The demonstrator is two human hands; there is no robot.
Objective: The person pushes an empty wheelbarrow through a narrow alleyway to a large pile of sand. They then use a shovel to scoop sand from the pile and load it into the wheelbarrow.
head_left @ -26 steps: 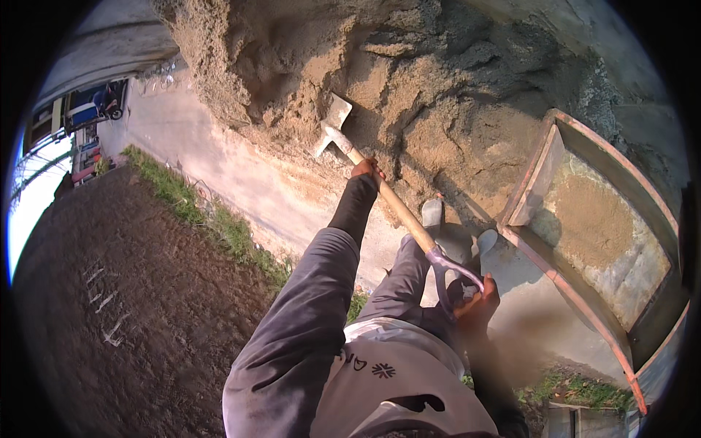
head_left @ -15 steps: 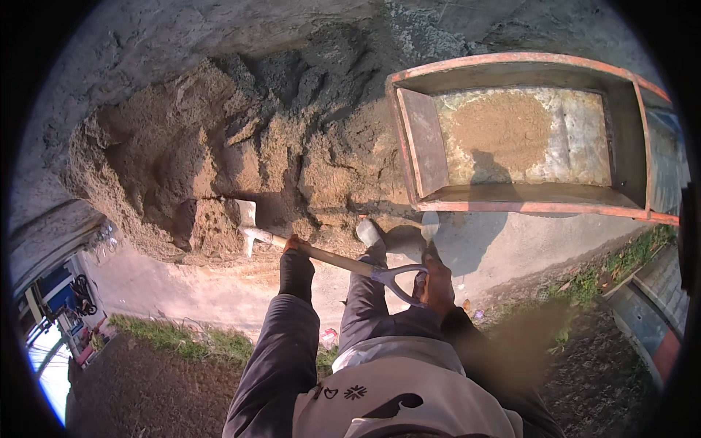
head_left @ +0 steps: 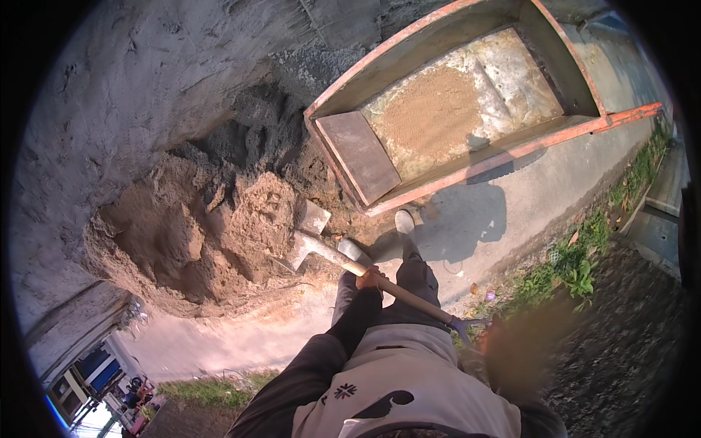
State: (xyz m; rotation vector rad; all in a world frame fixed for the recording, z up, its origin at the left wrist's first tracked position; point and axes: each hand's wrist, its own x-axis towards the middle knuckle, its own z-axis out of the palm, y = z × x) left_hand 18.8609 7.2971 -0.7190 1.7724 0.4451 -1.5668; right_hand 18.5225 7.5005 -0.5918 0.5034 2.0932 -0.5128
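A shovel (head_left: 412,298) with a wooden shaft and a grey D-shaped handle slants across the front of my body. Wrapped round the middle of the shaft is my left hand (head_left: 370,279), closed. At the handle's end, my right hand (head_left: 488,339) grips it, partly covered by a brown blur. The metal blade (head_left: 312,219) carries a mound of damp sand (head_left: 266,212), which hides most of it. Below and behind the blade lies a larger sand pile (head_left: 157,241) with hollows dug into it.
An orange-rimmed metal cart (head_left: 431,191) stands at the far right, with a layer of sand (head_left: 434,109) on its floor and a brown board (head_left: 358,157) at its near left end. My feet are beside its corner. Grass (head_left: 577,270) edges the concrete path (head_left: 248,336).
The shovel has lifted out of the pile, its blade loaded with sand, and moved right toward the cart. Both hands moved right with it. The view has turned, tilting the cart.
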